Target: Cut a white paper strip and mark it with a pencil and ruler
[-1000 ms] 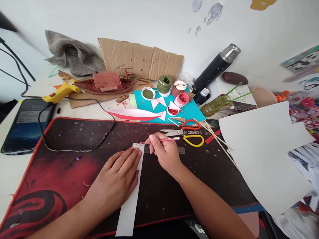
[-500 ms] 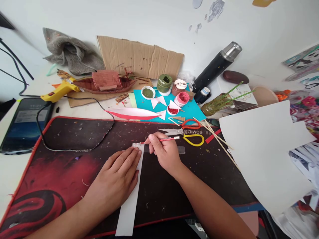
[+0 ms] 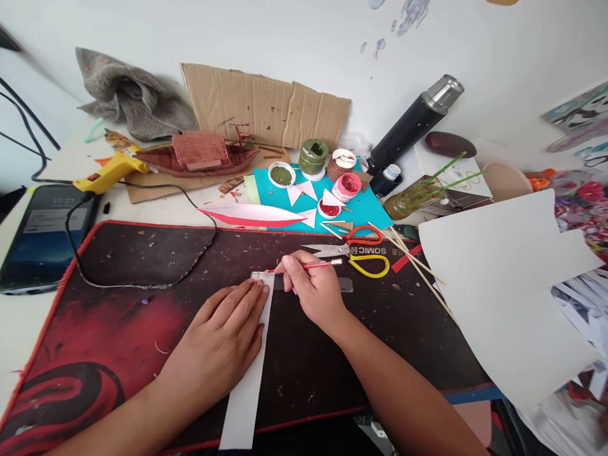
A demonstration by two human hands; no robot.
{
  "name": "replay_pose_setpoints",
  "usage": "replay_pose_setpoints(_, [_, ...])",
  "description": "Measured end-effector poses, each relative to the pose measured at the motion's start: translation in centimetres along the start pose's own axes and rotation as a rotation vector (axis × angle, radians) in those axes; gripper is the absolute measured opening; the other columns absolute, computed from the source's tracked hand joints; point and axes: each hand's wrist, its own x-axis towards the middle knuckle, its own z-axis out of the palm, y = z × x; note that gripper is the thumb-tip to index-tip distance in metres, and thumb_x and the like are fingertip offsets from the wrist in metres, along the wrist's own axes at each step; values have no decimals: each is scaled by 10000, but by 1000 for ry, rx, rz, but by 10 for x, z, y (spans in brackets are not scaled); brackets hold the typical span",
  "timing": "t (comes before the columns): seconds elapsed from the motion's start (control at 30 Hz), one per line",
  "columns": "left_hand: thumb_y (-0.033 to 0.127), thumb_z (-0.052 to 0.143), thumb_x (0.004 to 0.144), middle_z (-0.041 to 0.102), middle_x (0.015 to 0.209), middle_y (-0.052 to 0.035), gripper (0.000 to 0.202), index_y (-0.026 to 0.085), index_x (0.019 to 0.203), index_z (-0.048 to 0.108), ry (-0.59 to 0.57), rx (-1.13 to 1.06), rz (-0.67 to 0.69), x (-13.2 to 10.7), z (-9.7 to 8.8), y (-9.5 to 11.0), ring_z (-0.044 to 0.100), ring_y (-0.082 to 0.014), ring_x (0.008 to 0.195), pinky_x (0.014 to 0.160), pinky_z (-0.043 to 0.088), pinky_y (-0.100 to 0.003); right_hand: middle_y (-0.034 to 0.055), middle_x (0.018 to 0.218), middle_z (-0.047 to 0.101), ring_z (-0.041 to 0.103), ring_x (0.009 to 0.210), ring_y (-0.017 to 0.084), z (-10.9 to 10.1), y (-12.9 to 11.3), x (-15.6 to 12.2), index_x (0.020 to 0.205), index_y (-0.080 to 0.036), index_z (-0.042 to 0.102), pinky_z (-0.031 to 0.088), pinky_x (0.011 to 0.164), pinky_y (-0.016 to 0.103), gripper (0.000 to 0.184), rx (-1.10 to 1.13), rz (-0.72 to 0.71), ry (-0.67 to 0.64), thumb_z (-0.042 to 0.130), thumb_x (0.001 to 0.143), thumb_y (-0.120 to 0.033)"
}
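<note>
My left hand (image 3: 223, 332) lies flat, its fingers stretched over a white paper strip (image 3: 242, 408) and pressing near its far end. A clear ruler (image 3: 346, 285) crosses beneath my hands at that end; much of it is hidden. Pinched in my right hand (image 3: 313, 288) is a red pencil (image 3: 311, 265), its tip at the strip's far right corner. Just beyond my right hand rest scissors (image 3: 349, 251) with one orange and one yellow handle. A red-and-white paper boat shape (image 3: 251, 215) lies farther back.
A dark desk mat (image 3: 323, 380) lies under the work. Behind it are paint jars (image 3: 313, 157), a wooden model boat (image 3: 199, 158), a yellow glue gun (image 3: 111, 171), a phone (image 3: 47, 234) and a black thermos (image 3: 403, 133). Thin sticks (image 3: 422, 272) and white paper (image 3: 503, 285) are at right.
The pencil tip has shifted very slightly left along the strip's far end. Both hands otherwise keep their places; the camera view has moved a little.
</note>
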Motion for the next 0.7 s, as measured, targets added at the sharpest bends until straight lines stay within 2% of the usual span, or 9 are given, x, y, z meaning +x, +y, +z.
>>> replay_pose_setpoints(0.23, [242,503,1114,742,1469,-156,518,108,1612,555,9,-4,-4,0,-1,-1,681,-299,1365,1176,477,-466,-26,620,616,559,558,137,-1,1,-1,846,-223,723,463,603,284,552,25,3,9,557,1115,-676])
replay_pose_setpoints(0.47, [234,515,1106,744,1463,-163,529,87,1614,546,1,0,4,1,-1,-1,686,-310,1360,1172,480,-474,-22,630,627,577,569,143,-1,1,-1,879,-227,741,465,604,286,559,1,6,-8,538,1120,-688])
replay_pose_setpoints(0.63, [239,532,1096,740,1473,-159,660,106,1726,385,2,-12,-1,1,-1,-1,685,-315,1363,1171,488,-473,-25,628,623,572,568,144,-1,1,-1,866,-234,721,467,609,290,540,-4,2,-7,540,1122,-673])
replay_pose_setpoints(0.7, [236,535,1091,738,1474,-160,655,105,1719,401,-1,-8,-1,0,-1,-1,681,-315,1370,1175,488,-472,-25,633,625,574,570,145,-1,1,-1,868,-235,715,468,611,291,538,-10,1,-7,536,1122,-674])
